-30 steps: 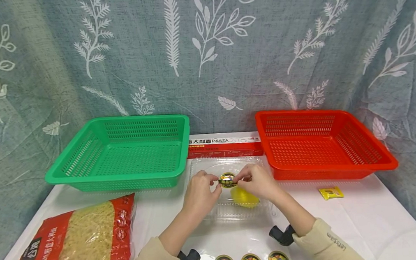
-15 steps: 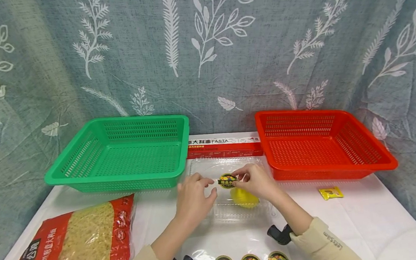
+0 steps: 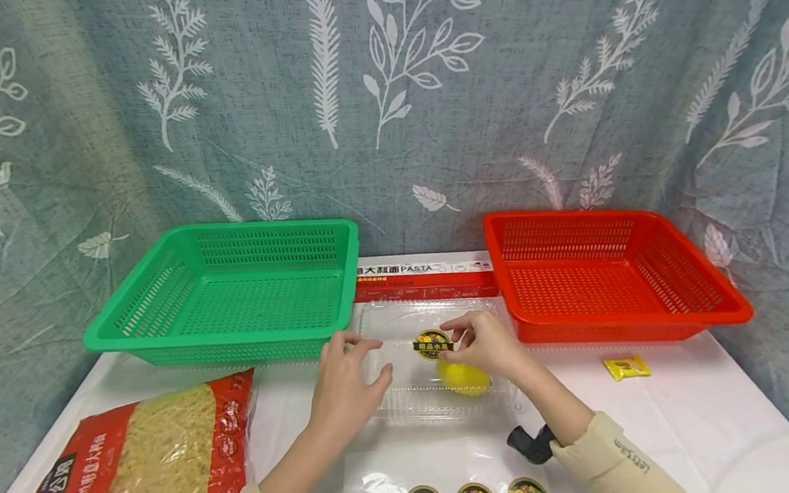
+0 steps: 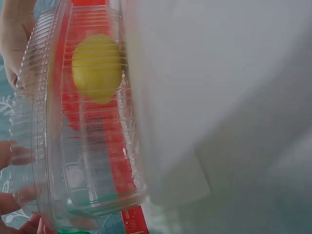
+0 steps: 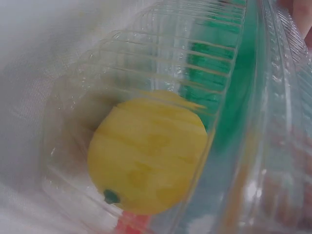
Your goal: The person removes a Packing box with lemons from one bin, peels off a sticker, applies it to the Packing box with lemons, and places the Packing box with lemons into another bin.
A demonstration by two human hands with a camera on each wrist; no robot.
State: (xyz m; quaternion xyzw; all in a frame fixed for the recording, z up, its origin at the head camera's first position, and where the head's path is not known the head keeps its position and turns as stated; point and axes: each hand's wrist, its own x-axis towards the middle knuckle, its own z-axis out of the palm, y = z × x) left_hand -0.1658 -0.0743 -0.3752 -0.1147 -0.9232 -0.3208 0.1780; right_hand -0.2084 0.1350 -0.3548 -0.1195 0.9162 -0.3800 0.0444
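On a white table, the left hand and right hand, fingers parted, are flanking a sticker atop a clear box.

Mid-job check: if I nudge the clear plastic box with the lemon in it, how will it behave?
The clear plastic box will probably flex, since its see-through walls look thin and ribbed. It seems apt to slide rather than tip, being wide and low. The lemon may roll inside: it is rounded, with room beside it.
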